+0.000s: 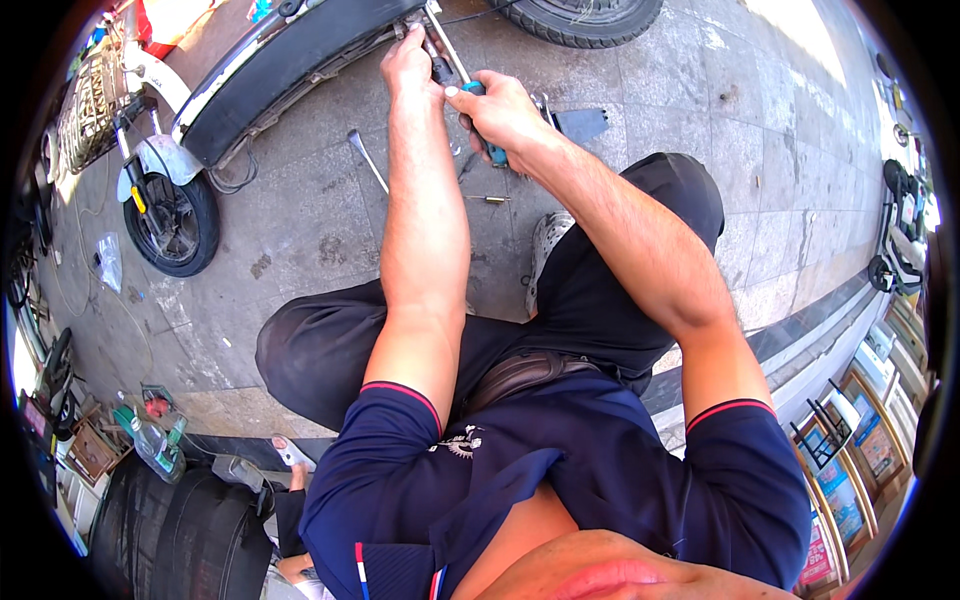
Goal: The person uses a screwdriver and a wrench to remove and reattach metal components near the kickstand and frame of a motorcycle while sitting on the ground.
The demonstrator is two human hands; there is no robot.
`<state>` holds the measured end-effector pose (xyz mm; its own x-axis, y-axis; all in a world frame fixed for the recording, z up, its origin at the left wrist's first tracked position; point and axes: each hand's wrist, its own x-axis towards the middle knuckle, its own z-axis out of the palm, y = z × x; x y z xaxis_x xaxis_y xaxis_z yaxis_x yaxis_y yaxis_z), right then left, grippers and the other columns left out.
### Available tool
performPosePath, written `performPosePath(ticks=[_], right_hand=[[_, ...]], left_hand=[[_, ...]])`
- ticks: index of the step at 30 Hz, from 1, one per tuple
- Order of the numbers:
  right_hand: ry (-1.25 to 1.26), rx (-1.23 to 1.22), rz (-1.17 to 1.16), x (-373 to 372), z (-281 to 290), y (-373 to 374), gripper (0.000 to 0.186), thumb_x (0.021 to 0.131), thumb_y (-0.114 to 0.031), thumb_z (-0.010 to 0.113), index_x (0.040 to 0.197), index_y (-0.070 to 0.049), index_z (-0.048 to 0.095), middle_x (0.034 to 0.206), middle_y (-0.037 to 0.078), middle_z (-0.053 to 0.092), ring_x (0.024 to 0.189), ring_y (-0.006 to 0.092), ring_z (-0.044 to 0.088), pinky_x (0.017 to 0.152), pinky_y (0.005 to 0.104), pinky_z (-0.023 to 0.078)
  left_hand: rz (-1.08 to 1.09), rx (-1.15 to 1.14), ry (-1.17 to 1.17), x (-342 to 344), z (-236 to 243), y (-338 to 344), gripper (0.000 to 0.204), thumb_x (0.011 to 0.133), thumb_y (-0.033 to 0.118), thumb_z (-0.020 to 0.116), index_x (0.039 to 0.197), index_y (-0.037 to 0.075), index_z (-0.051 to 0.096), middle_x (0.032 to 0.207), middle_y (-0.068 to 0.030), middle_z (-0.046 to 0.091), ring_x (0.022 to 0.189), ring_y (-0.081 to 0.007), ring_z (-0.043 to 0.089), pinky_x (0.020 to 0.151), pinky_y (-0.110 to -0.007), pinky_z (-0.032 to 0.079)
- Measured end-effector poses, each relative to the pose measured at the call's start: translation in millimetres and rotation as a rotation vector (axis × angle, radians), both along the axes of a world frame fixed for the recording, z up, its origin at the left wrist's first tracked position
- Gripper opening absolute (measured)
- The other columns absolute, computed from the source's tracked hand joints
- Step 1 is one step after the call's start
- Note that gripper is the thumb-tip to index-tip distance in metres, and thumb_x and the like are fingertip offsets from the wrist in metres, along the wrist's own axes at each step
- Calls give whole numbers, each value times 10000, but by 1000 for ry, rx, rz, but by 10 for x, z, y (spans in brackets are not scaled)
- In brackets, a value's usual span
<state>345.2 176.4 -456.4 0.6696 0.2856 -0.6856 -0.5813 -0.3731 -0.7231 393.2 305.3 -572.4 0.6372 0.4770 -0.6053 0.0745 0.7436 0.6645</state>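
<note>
"Grey tiles (665, 105) cover the ground, and a scooter's dark body panel (290, 80) runs across the upper left of the frame. Where's the screwdriver (472, 89)?"

"Top centre, its shaft angled up toward the panel's right end. The right hand (503, 112) is closed around the teal-and-black handle."

"And the left hand (408, 68)?"

"Just left of the shaft, up at the panel's end. Its fingertips are partly hidden; I can't tell whether they grip anything."

"Anything nearby?"

"A blue-grey flat piece (582, 124) lies right of the right hand, below a tyre (590, 32) at the top edge."

Head-worn fisheye, facing down, close overhead
</note>
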Motion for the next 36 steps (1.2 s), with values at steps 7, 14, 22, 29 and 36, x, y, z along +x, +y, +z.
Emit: performPosePath(ticks=[7,14,22,29,36], right_hand=[[-13,-24,9,-10,-17,-8,335,968,-220,638,1165,41,564,695,28,551,482,110,517,376,294,392],[-51,-36,18,32,-92,-58,324,954,-207,649,1135,54,582,683,42,567,475,118,529,393,301,401],[-20,-97,113,89,-16,-86,349,933,-307,658,1053,19,630,759,138,694,661,223,696,607,390,538],[-23,-72,131,140,-4,-112,333,941,-284,657,1036,31,611,734,127,670,586,214,662,528,388,503],[87,-32,146,212,-22,-99,467,918,-364,664,1184,19,637,1075,203,714,1057,333,688,924,443,541]], left_hand=[[-86,-337,-114,-105,-50,226,209,994,211,606,1061,13,607,859,-92,677,642,-157,620,636,-313,509],[-172,-622,-196,-126,-127,369,266,1042,267,518,1139,41,619,890,-67,684,693,-142,627,729,-332,494],[-258,-506,-173,-118,-164,503,287,1058,292,471,1133,52,610,907,-63,689,818,-192,669,845,-393,513],[-619,48,357,83,250,596,311,1068,258,381,1072,41,603,921,-94,667,849,-280,653,849,-589,521],[-254,-2,409,177,310,118,552,1040,453,297,968,-15,580,706,-85,528,623,-233,515,774,-517,530]])
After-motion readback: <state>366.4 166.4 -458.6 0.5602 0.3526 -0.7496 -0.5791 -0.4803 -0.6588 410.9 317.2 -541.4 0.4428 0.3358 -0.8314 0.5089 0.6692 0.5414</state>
